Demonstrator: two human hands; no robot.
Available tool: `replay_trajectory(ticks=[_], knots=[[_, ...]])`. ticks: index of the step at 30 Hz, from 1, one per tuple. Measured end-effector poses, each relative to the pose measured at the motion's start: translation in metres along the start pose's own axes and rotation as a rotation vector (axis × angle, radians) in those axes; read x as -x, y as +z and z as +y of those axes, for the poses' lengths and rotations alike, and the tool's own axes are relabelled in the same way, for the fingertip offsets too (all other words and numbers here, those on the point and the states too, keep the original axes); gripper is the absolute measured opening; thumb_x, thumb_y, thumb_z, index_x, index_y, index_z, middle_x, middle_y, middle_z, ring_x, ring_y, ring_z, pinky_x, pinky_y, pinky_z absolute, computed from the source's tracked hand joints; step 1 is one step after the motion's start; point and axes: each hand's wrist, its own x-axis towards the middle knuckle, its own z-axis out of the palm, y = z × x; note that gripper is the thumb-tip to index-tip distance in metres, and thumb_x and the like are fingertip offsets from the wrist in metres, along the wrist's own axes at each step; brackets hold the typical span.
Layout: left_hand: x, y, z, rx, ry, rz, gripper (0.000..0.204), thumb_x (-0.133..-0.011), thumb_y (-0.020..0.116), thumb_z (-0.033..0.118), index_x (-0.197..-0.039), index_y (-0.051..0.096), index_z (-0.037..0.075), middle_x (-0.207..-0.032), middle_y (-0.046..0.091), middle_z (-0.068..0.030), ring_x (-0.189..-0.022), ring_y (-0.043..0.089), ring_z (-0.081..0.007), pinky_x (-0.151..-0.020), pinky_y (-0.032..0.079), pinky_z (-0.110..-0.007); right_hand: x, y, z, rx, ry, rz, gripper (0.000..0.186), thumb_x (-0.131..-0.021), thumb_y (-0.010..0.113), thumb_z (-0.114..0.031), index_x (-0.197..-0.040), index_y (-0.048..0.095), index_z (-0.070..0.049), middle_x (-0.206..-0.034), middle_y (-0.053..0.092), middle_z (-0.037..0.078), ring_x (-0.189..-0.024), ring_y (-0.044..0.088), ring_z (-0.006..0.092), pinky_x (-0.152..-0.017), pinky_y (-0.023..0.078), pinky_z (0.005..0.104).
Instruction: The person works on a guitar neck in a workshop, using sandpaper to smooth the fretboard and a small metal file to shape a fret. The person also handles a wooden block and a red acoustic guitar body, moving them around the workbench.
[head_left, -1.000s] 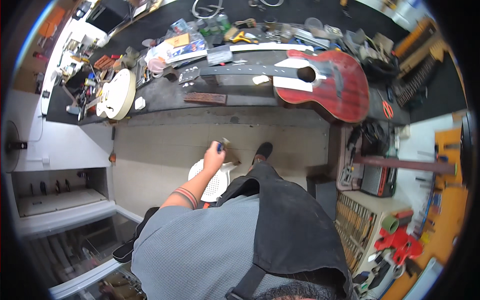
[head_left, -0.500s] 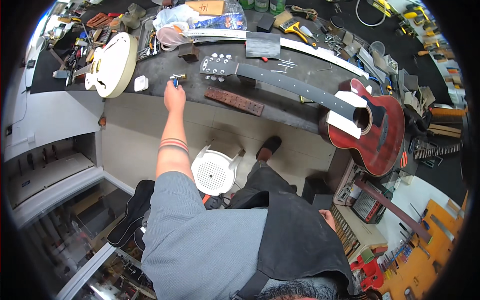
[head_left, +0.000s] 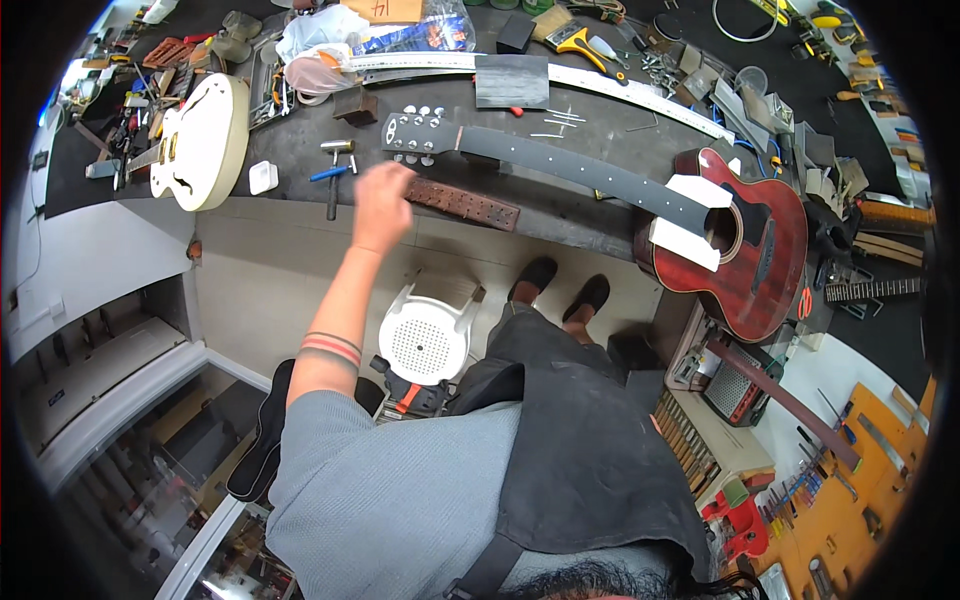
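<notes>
My left hand (head_left: 384, 203) is over the front edge of the dark workbench, beside the left end of a brown drilled wooden bar (head_left: 463, 204). Motion smears its fingers, so their grip is unclear. To its left lies a hammer (head_left: 333, 190) with a brass-coloured head, its dark handle reaching past the bench edge. A blue-handled small tool (head_left: 328, 174) lies across it. My right hand is hidden behind the black apron. A dark red acoustic guitar (head_left: 775, 255) rests to the right, white sheets flanking its fretboard, its headstock (head_left: 420, 132) just beyond my left hand.
A cream guitar body (head_left: 205, 140) and a small white dish (head_left: 263, 177) are on the bench's left. At the back lie a long ruler (head_left: 640, 96), a dark rectangular plate (head_left: 512, 82) and several thin rods (head_left: 560, 123). A white plastic stool (head_left: 424, 338) stands below.
My left hand has let go of the hammer and moved right, toward the wooden bar. My right hand has passed from sight behind the apron. A second foot now shows.
</notes>
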Motion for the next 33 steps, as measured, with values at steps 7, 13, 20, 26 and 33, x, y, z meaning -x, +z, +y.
replay_trajectory(ticks=[7,13,20,26,33], knots=[[-0.021,0.006,0.065,-0.186,0.173,-0.334,0.085,-0.081,0.086,0.017,-0.160,0.053,0.016,-0.152,0.057,-0.0105,-0.148,0.052,-0.0301,-0.129,0.028,-0.063,0.012,-0.013,-0.047,0.062,-0.072,0.002,0.028,-0.110,0.068,-0.020,-0.128,0.068,0.002,-0.108,0.074,0.010,-0.101,0.069,0.0174,-0.091,0.054,0.0309],[-0.025,0.030,0.062,-0.349,0.244,-0.397,0.067,-0.082,0.089,0.020,-0.142,0.060,0.014,-0.128,0.063,-0.0049,-0.129,0.062,-0.0254,-0.121,0.037,-0.062,0.008,-0.033,-0.069,0.151,-0.154,-0.051,0.024,-0.110,0.067,-0.014,-0.128,0.068,0.002,-0.110,0.074,0.011,-0.104,0.070,0.0182,-0.093,0.054,0.0314],[-0.018,0.016,0.072,-0.319,0.253,-0.476,0.054,-0.081,0.089,0.019,-0.128,0.063,0.013,-0.120,0.066,-0.0038,-0.119,0.066,-0.0267,-0.101,0.049,-0.048,-0.018,-0.077,-0.139,0.242,-0.475,-0.078,0.019,-0.109,0.066,-0.007,-0.125,0.069,0.003,-0.110,0.074,0.012,-0.107,0.070,0.0187,-0.095,0.055,0.0322],[0.006,-0.037,0.106,-0.320,0.160,-0.476,0.052,-0.080,0.089,0.019,-0.126,0.064,0.012,-0.122,0.067,-0.0049,-0.119,0.066,-0.0285,-0.095,0.052,-0.046,-0.039,-0.133,-0.340,0.287,-1.044,0.055,0.018,-0.102,0.073,-0.005,-0.118,0.068,0.000,-0.107,0.071,0.014,-0.102,0.073,0.0259,-0.092,0.058,0.0368],[0.018,-0.125,0.140,-0.229,0.003,-0.397,0.057,-0.075,0.091,0.017,-0.126,0.066,0.010,-0.116,0.068,-0.0075,-0.114,0.065,-0.0315,-0.093,0.051,-0.047,-0.150,-0.030,-0.568,0.811,-1.334,0.108,0.034,-0.097,0.080,-0.027,-0.125,0.071,-0.009,-0.125,0.074,0.012,-0.120,0.073,0.0336,-0.101,0.059,0.0486]])
